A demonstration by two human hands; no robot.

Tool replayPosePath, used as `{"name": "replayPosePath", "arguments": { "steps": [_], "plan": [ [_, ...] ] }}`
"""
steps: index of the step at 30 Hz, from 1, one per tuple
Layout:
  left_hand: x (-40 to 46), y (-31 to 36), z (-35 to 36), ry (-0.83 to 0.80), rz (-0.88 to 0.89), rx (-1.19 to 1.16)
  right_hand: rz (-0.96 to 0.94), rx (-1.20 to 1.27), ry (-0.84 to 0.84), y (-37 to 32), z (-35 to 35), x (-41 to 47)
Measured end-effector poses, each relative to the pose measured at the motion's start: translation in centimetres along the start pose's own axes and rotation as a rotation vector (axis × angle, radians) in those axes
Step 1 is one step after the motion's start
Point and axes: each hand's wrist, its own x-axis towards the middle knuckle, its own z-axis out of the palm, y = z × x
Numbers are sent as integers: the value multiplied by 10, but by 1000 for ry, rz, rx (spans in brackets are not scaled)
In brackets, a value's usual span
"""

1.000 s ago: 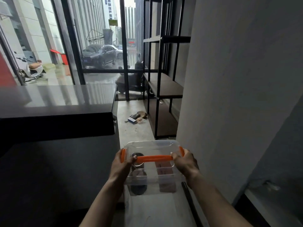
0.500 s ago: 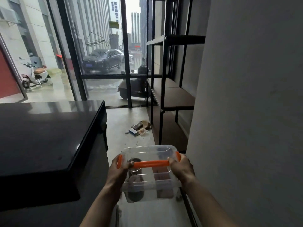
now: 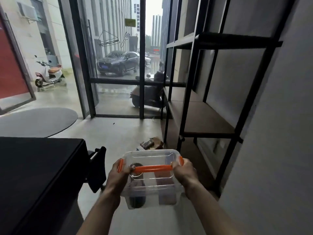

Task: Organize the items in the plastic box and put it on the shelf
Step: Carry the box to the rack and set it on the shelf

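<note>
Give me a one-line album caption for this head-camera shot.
Both hands, left hand and right hand, carry a lidded clear plastic box toward the black shelf.

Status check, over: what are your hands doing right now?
Left hand and right hand grip plastic box, lid on. Shelf ahead right, bare. Clutter on floor near its foot.

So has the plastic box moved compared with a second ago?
Yes. Held by the left hand and right hand, the plastic box has been carried forward toward the black shelf, and the dark counter has fallen back to the left.
</note>
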Motion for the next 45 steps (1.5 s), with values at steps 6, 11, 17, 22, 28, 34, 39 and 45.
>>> {"name": "replayPosePath", "arguments": {
  "steps": [6, 11, 17, 22, 28, 34, 39, 45],
  "plan": [
    [188, 47, 6, 39, 20, 6, -24, -8, 9, -92, 63, 162],
    [339, 91, 11, 55, 24, 20, -25, 33, 8, -167, 104, 287],
    [509, 115, 34, 30, 32, 30, -39, 52, 1, -226, 151, 448],
    [667, 133, 67, -5, 7, 38, -20, 94, -13, -268, 185, 600],
    [842, 179, 134, -83, 13, 66, 30, 153, 21, -324, 190, 773],
    [974, 215, 230, -241, 33, 114, 104, 271, 162, -345, 158, 894],
    [1061, 216, 349, -494, 23, 170, 221, 293, 422, -320, 109, 969],
    [1115, 204, 474, -901, 36, 278, 421, 299, 789, -292, 66, 989]
  ]
}}
